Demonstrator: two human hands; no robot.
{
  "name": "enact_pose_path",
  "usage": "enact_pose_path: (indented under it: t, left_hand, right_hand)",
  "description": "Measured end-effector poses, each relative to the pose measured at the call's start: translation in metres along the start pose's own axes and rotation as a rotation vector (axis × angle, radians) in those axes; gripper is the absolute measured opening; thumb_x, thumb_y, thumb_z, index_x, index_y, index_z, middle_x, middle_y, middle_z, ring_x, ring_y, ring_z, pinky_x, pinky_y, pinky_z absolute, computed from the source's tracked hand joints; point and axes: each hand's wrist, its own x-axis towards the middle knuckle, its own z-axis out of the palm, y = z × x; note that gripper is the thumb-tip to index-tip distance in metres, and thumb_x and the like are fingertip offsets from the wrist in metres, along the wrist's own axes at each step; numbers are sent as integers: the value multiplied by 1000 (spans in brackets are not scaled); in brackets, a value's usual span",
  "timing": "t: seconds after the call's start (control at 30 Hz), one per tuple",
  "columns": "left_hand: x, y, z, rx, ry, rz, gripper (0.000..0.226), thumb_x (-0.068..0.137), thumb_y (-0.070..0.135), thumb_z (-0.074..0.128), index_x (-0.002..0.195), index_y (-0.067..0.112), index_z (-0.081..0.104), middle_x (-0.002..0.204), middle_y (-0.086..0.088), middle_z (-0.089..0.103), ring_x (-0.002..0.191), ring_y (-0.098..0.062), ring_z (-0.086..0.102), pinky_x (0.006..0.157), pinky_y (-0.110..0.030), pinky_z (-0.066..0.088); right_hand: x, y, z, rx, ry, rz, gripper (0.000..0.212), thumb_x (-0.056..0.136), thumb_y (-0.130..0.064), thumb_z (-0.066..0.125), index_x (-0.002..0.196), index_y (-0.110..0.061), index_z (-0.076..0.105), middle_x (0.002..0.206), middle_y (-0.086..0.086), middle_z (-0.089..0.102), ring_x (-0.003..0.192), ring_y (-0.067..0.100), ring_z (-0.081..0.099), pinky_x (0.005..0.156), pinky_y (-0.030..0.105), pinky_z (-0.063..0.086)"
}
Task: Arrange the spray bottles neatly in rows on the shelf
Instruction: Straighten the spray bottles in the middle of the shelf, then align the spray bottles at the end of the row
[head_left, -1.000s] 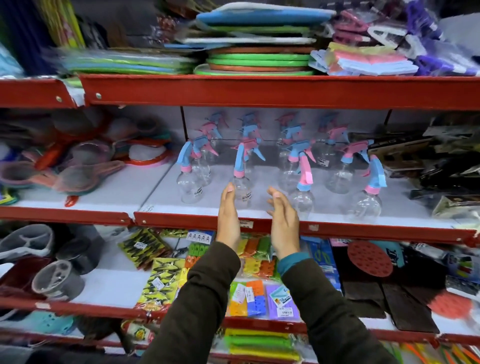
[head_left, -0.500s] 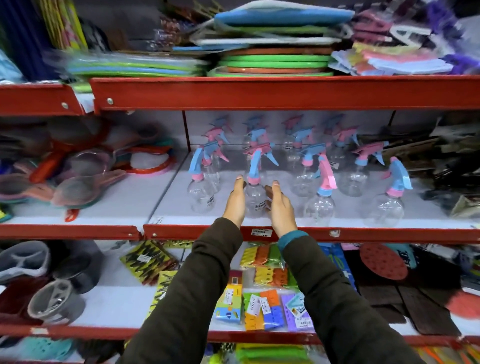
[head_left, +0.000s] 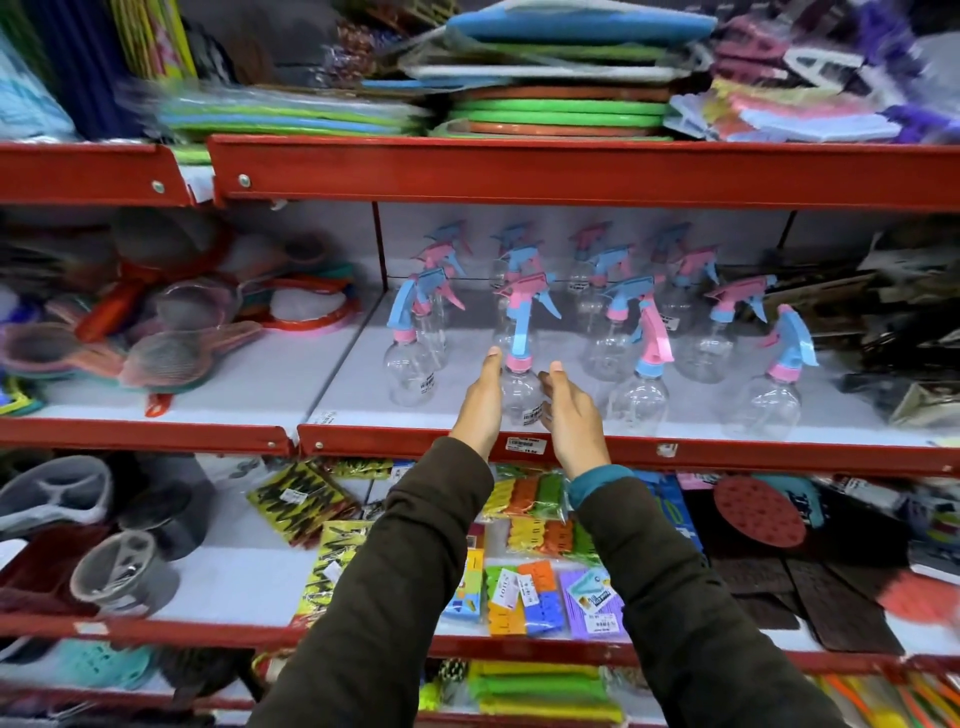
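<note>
Clear round-bellied plastic spray bottle (head_left: 521, 391) with blue-pink trigger, left hand (head_left: 480, 402) and right hand (head_left: 570, 413) cupping its sides, grip loosely holding it, red-edged white shelf (head_left: 727, 449)

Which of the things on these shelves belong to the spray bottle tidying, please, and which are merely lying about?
Part of the job: spray bottles, middle shelf, the front bottle between left hand and right hand.

Lying about: strainers, stacked mats, clip packets, grey caddies.

Clear spray bottles (head_left: 638, 402) stand in rows on the white shelf (head_left: 358, 379).
</note>
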Motion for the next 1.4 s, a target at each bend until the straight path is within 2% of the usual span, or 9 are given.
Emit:
enact_pose_path:
  t: [0.1, 0.23, 0.33, 0.43, 0.6, 0.97, 1.17, 1.3, 1.4]
  left_hand:
    - [6, -2, 0, 9, -2, -20, 37, 97, 47, 34, 102, 22, 61, 118, 1, 64, 115, -15, 56, 102, -27, 36]
    - [14, -21, -1, -43, -1, -57, 55, 84, 55, 44, 114, 16, 67, 115, -14, 71, 113, -28, 65, 108, -46, 43]
    - [-3, -11, 1, 0, 10, -27, 65, 83, 66, 48, 131, 24, 57, 142, -6, 54, 134, -24, 47, 117, -46, 30]
    - [-17, -5, -7, 24, 128, 48, 53, 100, 43, 32, 149, 21, 32, 158, 2, 28, 147, -16, 23, 123, -40, 16]
    - [-16, -14, -30, 9, 213, 116, 55, 98, 47, 33, 148, 25, 35, 157, 6, 31, 145, -13, 26, 123, -42, 17]
    - [17, 1, -106, 40, 399, 165, 50, 100, 41, 33, 146, 21, 36, 156, 0, 31, 142, -12, 29, 121, -35, 18]
    - [52, 18, -129, 79, 346, 24, 59, 101, 48, 23, 148, 16, 33, 158, -5, 29, 145, -21, 27, 116, -34, 20]
    - [56, 22, -131, 52, 233, -9, 55, 101, 47, 19, 125, 14, 56, 139, -12, 55, 115, -19, 52, 100, -27, 34]
    - [47, 23, -135, 20, 205, -30, 57, 101, 48, 20, 132, 12, 52, 136, -8, 57, 110, -17, 53, 98, -26, 35]
  right_hand:
    - [-1, -3, -1, -13, -8, -7, 48, 103, -53, 38, 128, -22, 65, 108, -10, 65, 117, 19, 60, 119, 47, 43]
    - [-9, -9, -4, -24, -36, -34, 53, 106, -48, 36, 141, -15, 58, 132, 0, 62, 130, 18, 54, 118, 36, 39]
    - [-21, -9, -7, 32, 82, -105, 50, 107, -44, 37, 142, -14, 57, 144, -1, 59, 136, 15, 51, 117, 31, 36]
    - [-37, -6, -4, 83, 177, -189, 52, 103, -47, 37, 138, -18, 61, 147, 5, 61, 139, 20, 54, 122, 39, 38]
    - [-62, -14, 26, 141, 86, -297, 43, 93, -61, 36, 120, -42, 64, 138, -2, 67, 131, 16, 60, 116, 43, 46]
    - [-16, -24, 115, 126, -117, -14, 55, 107, -47, 33, 153, -19, 43, 164, 2, 43, 153, 18, 37, 115, 22, 23]
    - [27, -26, 144, 153, -136, 137, 70, 101, -63, 28, 150, -17, 49, 162, 8, 47, 150, 30, 43, 127, 46, 30]
    - [47, -10, 154, 158, -112, 148, 99, 72, -88, 29, 141, -24, 60, 154, 7, 57, 142, 30, 52, 124, 51, 36]
    - [47, 3, 153, 143, -144, 126, 90, 66, -93, 30, 124, -35, 67, 148, 4, 63, 137, 26, 57, 123, 51, 38]
